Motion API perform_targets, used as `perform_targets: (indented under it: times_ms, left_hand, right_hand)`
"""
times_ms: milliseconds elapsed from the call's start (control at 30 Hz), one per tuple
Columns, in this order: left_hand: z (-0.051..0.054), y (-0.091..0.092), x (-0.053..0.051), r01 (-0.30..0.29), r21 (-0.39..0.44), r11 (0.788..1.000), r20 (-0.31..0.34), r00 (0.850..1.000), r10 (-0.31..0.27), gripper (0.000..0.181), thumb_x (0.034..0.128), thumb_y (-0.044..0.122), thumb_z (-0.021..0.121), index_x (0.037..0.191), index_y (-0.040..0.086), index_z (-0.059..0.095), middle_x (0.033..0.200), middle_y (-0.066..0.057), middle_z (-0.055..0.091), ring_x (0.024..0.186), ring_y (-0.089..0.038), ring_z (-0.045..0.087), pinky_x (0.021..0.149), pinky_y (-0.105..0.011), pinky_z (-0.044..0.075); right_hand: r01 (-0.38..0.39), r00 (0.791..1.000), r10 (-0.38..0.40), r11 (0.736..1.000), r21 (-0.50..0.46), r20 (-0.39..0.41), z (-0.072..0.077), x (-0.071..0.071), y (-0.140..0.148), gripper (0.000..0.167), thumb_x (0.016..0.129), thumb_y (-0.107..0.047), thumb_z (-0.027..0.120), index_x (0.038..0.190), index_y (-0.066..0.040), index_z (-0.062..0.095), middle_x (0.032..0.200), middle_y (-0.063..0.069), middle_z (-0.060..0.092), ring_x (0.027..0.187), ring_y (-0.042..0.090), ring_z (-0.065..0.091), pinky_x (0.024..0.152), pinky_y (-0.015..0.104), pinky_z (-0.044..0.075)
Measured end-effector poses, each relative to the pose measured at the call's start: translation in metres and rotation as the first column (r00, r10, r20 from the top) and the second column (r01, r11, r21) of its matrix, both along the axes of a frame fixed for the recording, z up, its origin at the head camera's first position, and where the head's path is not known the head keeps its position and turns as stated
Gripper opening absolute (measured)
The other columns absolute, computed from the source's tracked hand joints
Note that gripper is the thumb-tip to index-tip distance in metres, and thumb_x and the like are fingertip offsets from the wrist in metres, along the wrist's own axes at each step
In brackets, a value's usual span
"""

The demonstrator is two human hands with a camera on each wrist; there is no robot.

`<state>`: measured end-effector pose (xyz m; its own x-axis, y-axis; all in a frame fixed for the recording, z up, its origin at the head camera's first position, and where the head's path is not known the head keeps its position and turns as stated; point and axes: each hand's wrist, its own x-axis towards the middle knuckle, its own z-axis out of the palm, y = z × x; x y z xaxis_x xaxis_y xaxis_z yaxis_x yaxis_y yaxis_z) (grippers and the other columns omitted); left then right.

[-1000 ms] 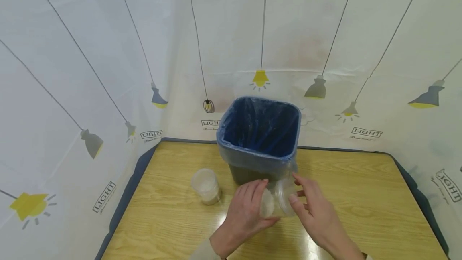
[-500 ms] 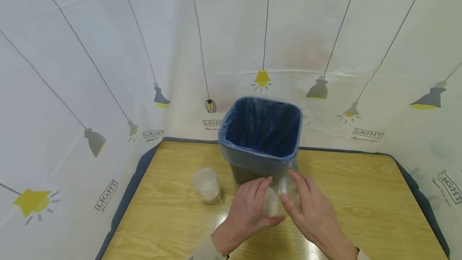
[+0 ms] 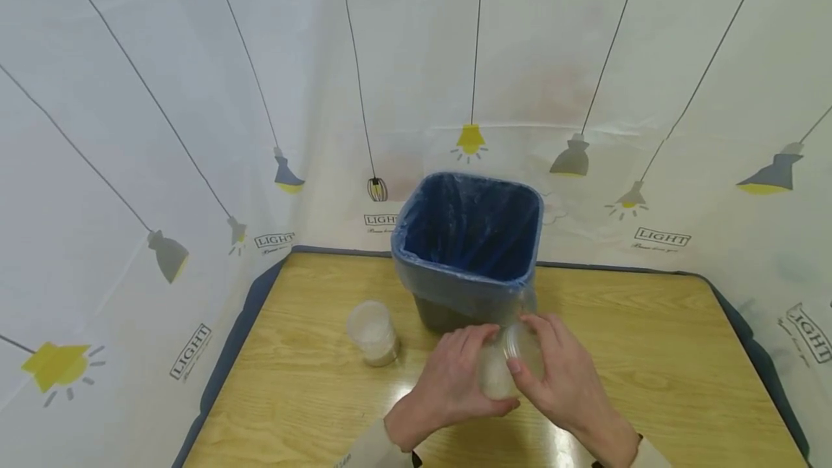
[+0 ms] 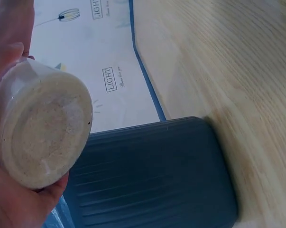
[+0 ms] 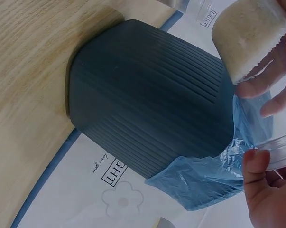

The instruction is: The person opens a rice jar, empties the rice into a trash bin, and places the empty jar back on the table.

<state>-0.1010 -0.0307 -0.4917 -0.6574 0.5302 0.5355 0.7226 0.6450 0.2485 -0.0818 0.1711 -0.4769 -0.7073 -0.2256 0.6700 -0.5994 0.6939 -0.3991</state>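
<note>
My left hand (image 3: 448, 381) grips a clear plastic jar (image 3: 494, 375) of pale grains, tilted in front of the bin. In the left wrist view, the jar's round base (image 4: 45, 130) faces the camera, and pale grains (image 5: 249, 35) show through its side in the right wrist view. With thumb and fingers, my right hand (image 3: 572, 378) holds a clear plastic piece with a ridged rim (image 5: 281, 149) close against the jar's mouth. Whether this piece is a lid or a second jar, I cannot tell. Another clear jar (image 3: 373, 334) with pale contents stands left of my hands.
Just beyond my hands stands a dark bin (image 4: 152, 175) with a blue bag liner (image 3: 464, 273) folded over its rim. The wooden table (image 3: 650, 352) is bordered at the back and sides by a white lamp-printed sheet (image 3: 520, 78).
The gap between the jar and the ridged clear piece has narrowed. My left hand has moved slightly right and turned the jar a little. The standing jar and bin stay put.
</note>
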Motion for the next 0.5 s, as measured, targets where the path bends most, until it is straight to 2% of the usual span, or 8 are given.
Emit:
perform_targets:
  times_ms: [100, 300, 500]
  left_hand:
    - [0.0021, -0.0005, 0.0008, 0.007, -0.014, 1.000, 0.072, 0.997, -0.006, 0.099, 0.0568, 0.059, 0.095, 0.133, 0.008, 0.056, 0.118, 0.000, 0.067, 0.100, -0.015, 0.065, 0.083, -0.028, 0.054]
    - [0.0055, 0.0000, 0.0010, 0.031, -0.030, 0.999, 0.150, 0.988, -0.026, 0.098, 0.0612, 0.058, 0.093, 0.136, 0.007, 0.054, 0.120, 0.000, 0.066, 0.103, -0.013, 0.065, 0.087, -0.025, 0.054]
    - [0.0083, -0.0025, 0.0008, 0.046, -0.032, 0.998, 0.238, 0.971, -0.037, 0.096, 0.0638, 0.055, 0.092, 0.138, 0.008, 0.054, 0.124, -0.001, 0.065, 0.107, -0.011, 0.064, 0.088, -0.022, 0.053]
  right_hand:
    - [-0.031, 0.999, 0.030, 0.999, -0.016, -0.026, -0.0012, -0.0029, 0.0005, 0.059, 0.100, -0.050, 0.053, 0.122, 0.004, 0.060, 0.106, 0.014, 0.063, 0.085, 0.025, 0.062, 0.064, 0.043, 0.053]
    - [-0.096, 0.991, 0.091, 0.994, -0.047, -0.095, -0.0006, -0.0082, 0.0011, 0.062, 0.101, -0.053, 0.049, 0.118, 0.005, 0.062, 0.102, 0.011, 0.063, 0.082, 0.022, 0.060, 0.062, 0.037, 0.049]
    - [-0.122, 0.989, 0.117, 0.991, -0.047, -0.094, -0.0027, -0.0097, 0.0006, 0.061, 0.100, -0.053, 0.049, 0.118, 0.004, 0.063, 0.102, 0.011, 0.063, 0.081, 0.023, 0.059, 0.064, 0.033, 0.047]
